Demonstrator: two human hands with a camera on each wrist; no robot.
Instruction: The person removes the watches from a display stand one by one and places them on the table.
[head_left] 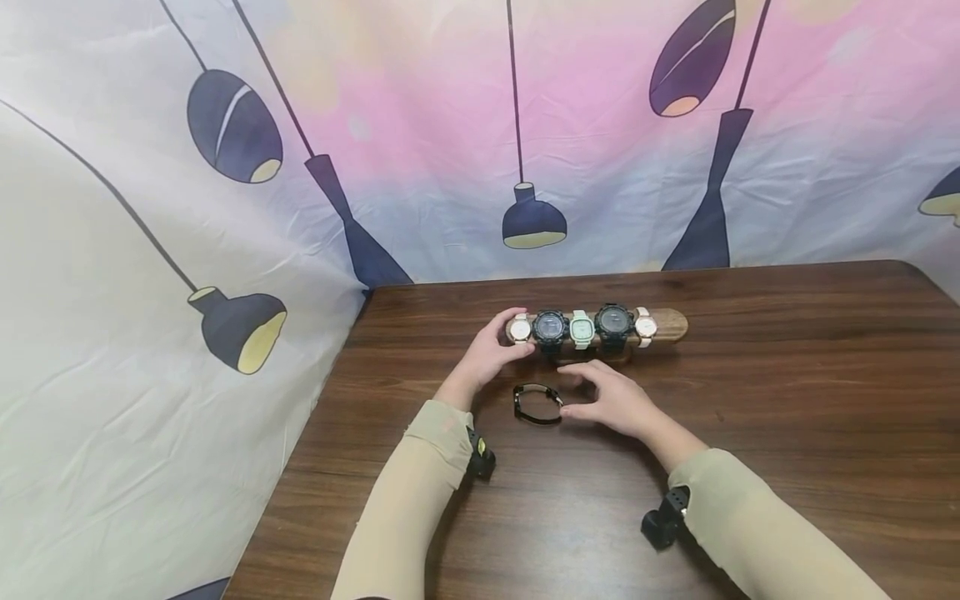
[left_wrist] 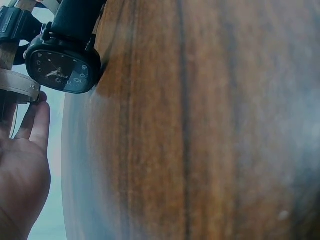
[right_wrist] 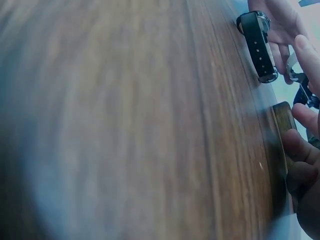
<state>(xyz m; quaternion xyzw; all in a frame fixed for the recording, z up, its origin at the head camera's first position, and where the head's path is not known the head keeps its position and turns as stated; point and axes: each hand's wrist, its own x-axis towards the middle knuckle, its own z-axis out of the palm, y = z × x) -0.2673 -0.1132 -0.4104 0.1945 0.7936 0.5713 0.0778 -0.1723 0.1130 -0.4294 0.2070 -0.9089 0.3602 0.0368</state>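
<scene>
At the left end of the wooden watch stand (head_left: 671, 324), my left hand (head_left: 487, 348) holds a white-strapped watch (head_left: 520, 328) between thumb and fingers. In the left wrist view, fingertips of this left hand (left_wrist: 22, 170) touch the white strap (left_wrist: 19, 85). A black-strapped watch (head_left: 537, 420) with a looped strap stands on the table in front of the stand; its dark face (left_wrist: 62, 71) shows in the left wrist view. My right hand (head_left: 611, 400) is just right of that watch, thumb and fingers spread apart with nothing between them. The right wrist view shows the black strap (right_wrist: 259, 47).
Along the stand sit a black digital watch (head_left: 551, 327), a mint-green square watch (head_left: 581, 329), a larger black watch (head_left: 614, 322) and another white watch (head_left: 645, 327). The brown wooden table (head_left: 810, 375) meets a printed cloth (head_left: 450, 167) behind and at left.
</scene>
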